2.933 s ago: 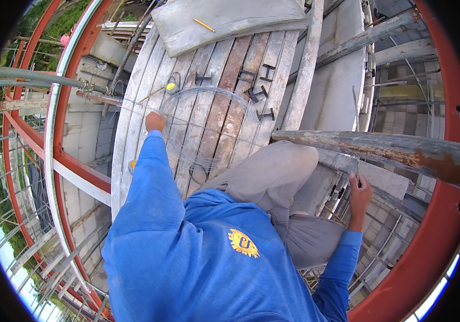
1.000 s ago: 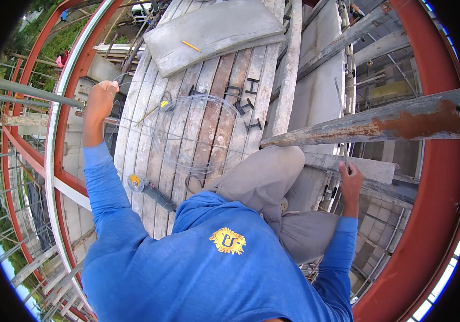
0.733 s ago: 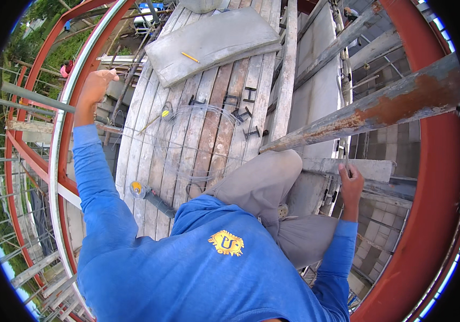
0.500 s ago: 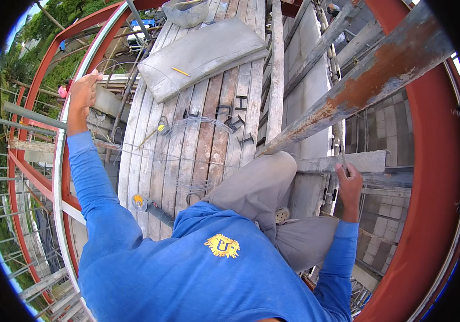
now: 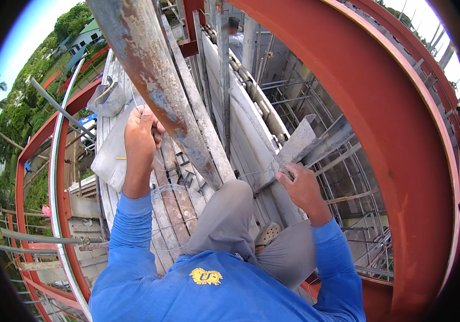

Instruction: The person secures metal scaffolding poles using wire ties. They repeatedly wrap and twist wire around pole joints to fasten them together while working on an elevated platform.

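Working with both hands well apart, seated on weathered grey-white and brown wooden planks (image 5: 166, 219). Left hand (image 5: 143, 129) raised, fingers curled in a close pinch; a thin silvery metal wire (image 5: 132, 92) shows at the fingertips. Height probably keeps the strand taut and out of its own tangle.

Right hand (image 5: 302, 185) lower, across the bent knee, half closed: thumb and forefinger bent toward each other. Something dark and slim may sit between them; cannot tell what. Fine loops of wire show just beside these fingers, by the edge of a pale grey flat panel (image 5: 251, 121). Guess: the low position steadies that end.

Loose round coil of thin silvery wire (image 5: 171, 187) lying flat on the planks, ahead of the grey-trousered knee (image 5: 234, 201). Flat and within reach, presumably so turns lift off freely.

Rust-patched grey steel pipe (image 5: 154, 80) slants down between the hands, its lower end near the knee. Left hand close to it; contact cannot be told. It likely forces the arms around it.

Beyond the coil, small black H-shaped pieces (image 5: 186, 178) lie scattered; a yellow pencil (image 5: 121, 158) rests on a grey concrete slab (image 5: 106, 166), flat, so unlikely to roll.
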`<state>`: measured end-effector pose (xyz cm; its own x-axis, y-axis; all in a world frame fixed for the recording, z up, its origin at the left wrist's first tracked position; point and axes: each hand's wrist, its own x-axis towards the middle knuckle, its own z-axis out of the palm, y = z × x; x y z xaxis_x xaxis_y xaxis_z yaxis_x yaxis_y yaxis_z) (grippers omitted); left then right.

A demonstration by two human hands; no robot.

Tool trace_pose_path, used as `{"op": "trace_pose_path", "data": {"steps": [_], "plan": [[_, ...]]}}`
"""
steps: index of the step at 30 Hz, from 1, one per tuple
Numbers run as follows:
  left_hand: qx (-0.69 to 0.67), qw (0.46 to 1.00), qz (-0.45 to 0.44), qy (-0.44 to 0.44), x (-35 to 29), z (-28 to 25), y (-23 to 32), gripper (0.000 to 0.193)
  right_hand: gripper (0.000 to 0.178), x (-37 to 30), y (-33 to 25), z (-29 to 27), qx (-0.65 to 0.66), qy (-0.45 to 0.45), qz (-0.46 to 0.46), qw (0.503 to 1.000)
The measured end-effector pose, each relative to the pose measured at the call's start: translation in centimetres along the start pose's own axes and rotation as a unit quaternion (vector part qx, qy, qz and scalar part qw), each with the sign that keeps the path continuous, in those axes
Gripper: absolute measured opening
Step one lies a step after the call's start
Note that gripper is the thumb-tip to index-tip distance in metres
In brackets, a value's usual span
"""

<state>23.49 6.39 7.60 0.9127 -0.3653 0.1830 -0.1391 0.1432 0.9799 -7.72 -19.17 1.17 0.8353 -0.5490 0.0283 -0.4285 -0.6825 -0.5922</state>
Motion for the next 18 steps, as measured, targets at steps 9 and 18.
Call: {"op": "trace_pose_path", "data": {"steps": [9,18], "plan": [[-0.159,0.986,0.019,0.044,-4.1,6.8,-1.2,0.028,0.031,-3.8,-1.2,-2.8,0.064,0.051,-0.007,0.997],[-0.180,0.981,0.037,0.059,-4.8,8.2,-1.5,0.025,0.027,-3.4,-0.1,0.7,0.141,0.067,0.001,0.988]]}}
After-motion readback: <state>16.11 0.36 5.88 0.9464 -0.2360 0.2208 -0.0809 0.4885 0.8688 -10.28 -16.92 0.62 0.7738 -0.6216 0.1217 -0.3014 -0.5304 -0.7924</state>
